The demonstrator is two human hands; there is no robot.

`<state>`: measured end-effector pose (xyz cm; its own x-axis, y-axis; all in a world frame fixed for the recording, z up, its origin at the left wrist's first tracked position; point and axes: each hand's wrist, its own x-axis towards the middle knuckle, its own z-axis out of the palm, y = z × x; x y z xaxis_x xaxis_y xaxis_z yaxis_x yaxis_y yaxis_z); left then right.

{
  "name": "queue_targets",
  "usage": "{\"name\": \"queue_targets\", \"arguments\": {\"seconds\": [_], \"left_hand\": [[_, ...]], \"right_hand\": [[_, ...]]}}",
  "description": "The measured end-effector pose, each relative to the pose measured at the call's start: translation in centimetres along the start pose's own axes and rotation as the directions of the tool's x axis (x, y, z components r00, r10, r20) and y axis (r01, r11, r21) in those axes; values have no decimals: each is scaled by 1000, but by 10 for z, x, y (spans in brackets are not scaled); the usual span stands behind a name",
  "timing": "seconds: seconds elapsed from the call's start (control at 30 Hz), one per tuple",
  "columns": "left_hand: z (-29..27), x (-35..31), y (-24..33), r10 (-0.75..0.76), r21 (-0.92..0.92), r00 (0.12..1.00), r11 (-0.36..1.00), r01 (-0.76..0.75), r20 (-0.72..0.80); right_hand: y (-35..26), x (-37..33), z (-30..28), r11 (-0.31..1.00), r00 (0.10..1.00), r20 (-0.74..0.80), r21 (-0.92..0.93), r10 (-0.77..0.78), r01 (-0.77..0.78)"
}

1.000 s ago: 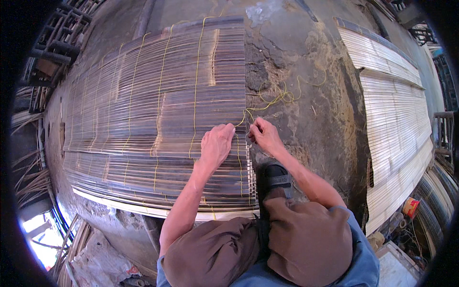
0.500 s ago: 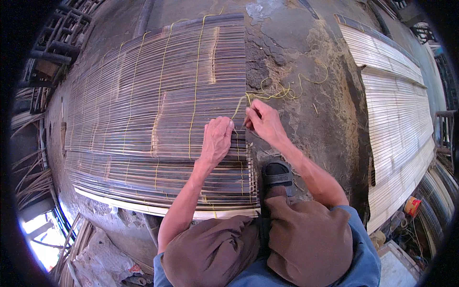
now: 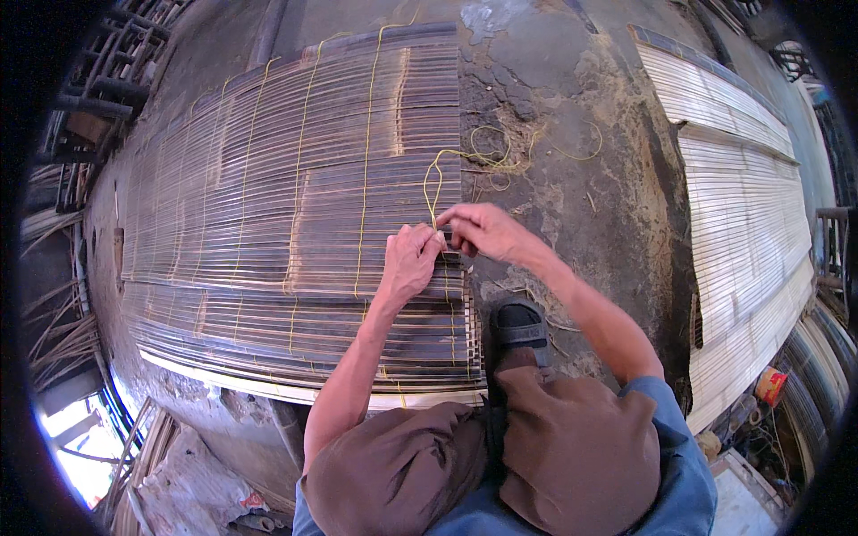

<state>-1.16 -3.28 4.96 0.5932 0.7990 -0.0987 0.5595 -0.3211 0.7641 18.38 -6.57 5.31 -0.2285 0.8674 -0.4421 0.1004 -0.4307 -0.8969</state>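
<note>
A slatted bamboo blind (image 3: 335, 201), dark and bound with rows of yellow cord, lies in front of me. Near its right edge my left hand (image 3: 413, 259) is closed, pinching the yellow cord (image 3: 433, 183) between thumb and fingers. Close against it, my right hand (image 3: 487, 230) has its fingertips bent in at the same cord. A loop of the cord stands up above both hands, and its slack trails rightward in loose coils onto the floor. The spot where the fingers meet is partly hidden.
A second, paler slatted blind (image 3: 742, 214) lies at the right. My sandalled foot (image 3: 520, 329) is beside the dark blind's near right corner. Bamboo strips (image 3: 63, 313) are piled at the far left, and a crumpled pale sack (image 3: 192, 482) lies at the lower left.
My right hand has come left and down to meet my left hand. The cord, earlier stretched between them, now forms an upright loop, and its loose coils have shifted left.
</note>
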Motion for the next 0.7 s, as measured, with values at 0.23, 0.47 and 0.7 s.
{"name": "queue_targets", "arguments": {"seconds": [0.23, 0.47, 0.7], "left_hand": [[1, 1, -1, 21, -4, 999, 1000, -21, -29], [-3, -4, 6, 117, 39, 993, 992, -117, -16], [2, -9, 3, 143, -35, 978, 988, -150, -153]], "right_hand": [[-5, 10, 6, 948, 958, -68, -179, -280, 264], [-5, 8, 3, 902, 881, -311, -362, -356, 236], [52, -27, 20, 953, 913, -407, -278, -1, -123]]}}
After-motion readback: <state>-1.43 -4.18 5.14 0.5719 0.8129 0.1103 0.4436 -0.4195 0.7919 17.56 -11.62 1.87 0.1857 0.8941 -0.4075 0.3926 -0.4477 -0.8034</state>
